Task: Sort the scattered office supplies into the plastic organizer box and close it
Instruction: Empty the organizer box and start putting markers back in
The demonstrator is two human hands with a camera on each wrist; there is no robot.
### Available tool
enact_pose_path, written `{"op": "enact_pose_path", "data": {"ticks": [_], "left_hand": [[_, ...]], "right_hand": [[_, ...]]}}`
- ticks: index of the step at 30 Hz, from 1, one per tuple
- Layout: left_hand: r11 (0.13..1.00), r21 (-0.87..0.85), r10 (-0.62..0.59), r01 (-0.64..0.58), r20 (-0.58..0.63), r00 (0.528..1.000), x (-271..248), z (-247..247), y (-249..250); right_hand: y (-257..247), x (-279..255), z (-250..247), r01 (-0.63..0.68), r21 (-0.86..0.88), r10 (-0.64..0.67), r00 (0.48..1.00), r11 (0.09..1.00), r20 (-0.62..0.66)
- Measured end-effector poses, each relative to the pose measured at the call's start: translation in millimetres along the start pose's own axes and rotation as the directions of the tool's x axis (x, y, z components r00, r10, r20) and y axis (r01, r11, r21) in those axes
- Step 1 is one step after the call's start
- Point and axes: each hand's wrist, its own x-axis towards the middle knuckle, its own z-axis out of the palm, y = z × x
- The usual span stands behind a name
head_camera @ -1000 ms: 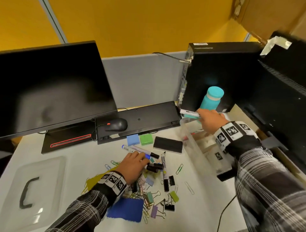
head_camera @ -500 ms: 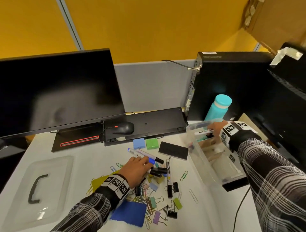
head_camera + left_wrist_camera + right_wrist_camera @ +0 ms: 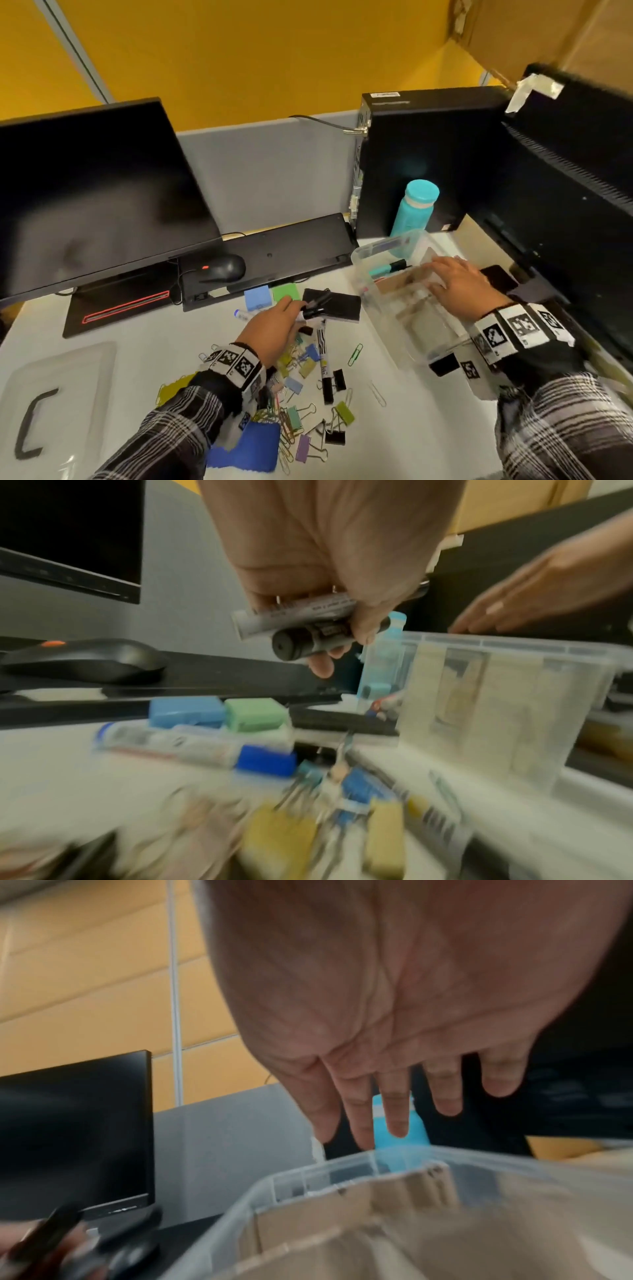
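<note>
The clear plastic organizer box (image 3: pixel 368 279) stands at the right of the desk, with cardboard dividers and a teal marker (image 3: pixel 388 269) inside. My right hand (image 3: pixel 440 270) hovers flat over the box with fingers straight and nothing in it; the right wrist view shows the same hand (image 3: pixel 394 1121) above the box rim (image 3: pixel 342 1167). My left hand (image 3: pixel 298 310) grips two markers (image 3: pixel 317 303) above the desk, left of the box. In the left wrist view the left hand (image 3: pixel 342 645) holds one white marker (image 3: pixel 294 612) and one black marker (image 3: pixel 308 642). Binder clips (image 3: pixel 344 413), paper clips and a marker (image 3: pixel 323 356) lie scattered below.
The box lid (image 3: pixel 51 377) with its black handle lies at the far left. A blue case (image 3: pixel 258 297), a green case (image 3: pixel 286 291) and a black eraser (image 3: pixel 339 305) sit near the keyboard (image 3: pixel 274 253). A teal bottle (image 3: pixel 414 209) and PC tower (image 3: pixel 428 154) stand behind the box.
My right hand has let go of its marker into the box and now hovers flat and empty. My left hand has lifted two markers from the pile toward the box.
</note>
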Motion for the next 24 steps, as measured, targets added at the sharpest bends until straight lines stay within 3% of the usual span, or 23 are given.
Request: {"op": "enact_pose_path", "data": {"ticks": [4, 7, 10, 17, 24], "left_hand": [[0.994, -0.106, -0.002, -0.011, -0.119, 0.993, 32.0, -31.0, 42.9], [0.998, -0.031, 0.041, -0.046, -0.147, 0.988, 67.1, -49.2, 75.0], [0.995, 0.098, 0.035, -0.028, -0.067, 0.997, 104.7, -50.7, 104.7], [0.942, 0.336, -0.034, -0.009, 0.120, 0.992, 158.7, -31.7, 153.8], [0.997, 0.066, 0.024, -0.041, 0.228, 0.973, 188.5, -15.2, 149.7]], "right_hand": [[19.6, -2.0, 25.8, -0.167, 0.080, 0.170, 0.985, 0.983, -0.035], [20.9, -3.1, 44.2, -0.205, 0.150, 0.224, 0.966, 0.967, -0.130], [18.5, -8.3, 56.1, -0.199, 0.080, 0.212, 0.948, 0.977, -0.238], [18.1, -10.7, 58.4, -0.203, 0.053, 0.210, 0.942, 0.978, -0.260], [16.5, -9.9, 59.0, -0.218, 0.050, 0.224, 0.941, 0.975, -0.254]]}}
